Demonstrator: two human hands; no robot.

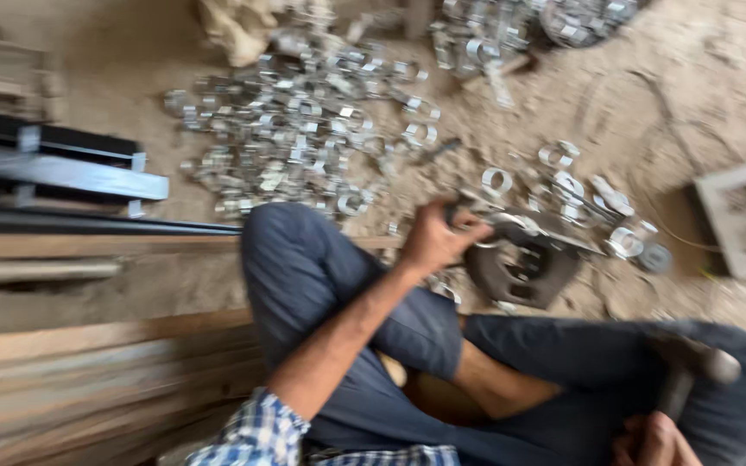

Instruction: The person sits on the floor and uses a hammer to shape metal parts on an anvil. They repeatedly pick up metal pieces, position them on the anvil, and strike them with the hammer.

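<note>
A shiny metal clamp ring (pixel 511 226) lay on a dark round iron block (pixel 524 267) on the sandy floor (pixel 701 69), pinched in the left hand (pixel 433 240)'s closed grip. The right hand (pixel 654 440), partly cut off, clasped a blurred hammer (pixel 692 367). A heap of clamps (pixel 304 121) lay beyond.

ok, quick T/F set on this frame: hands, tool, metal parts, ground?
1. The left hand is at a dark metal block on the ground. True.
2. The right hand is empty. False: it grips a hammer by the handle.
3. The shiny metal rings are stacked on a table. False: they lie heaped on the sandy ground.
4. The person sits with a knee bent up. True.
</note>
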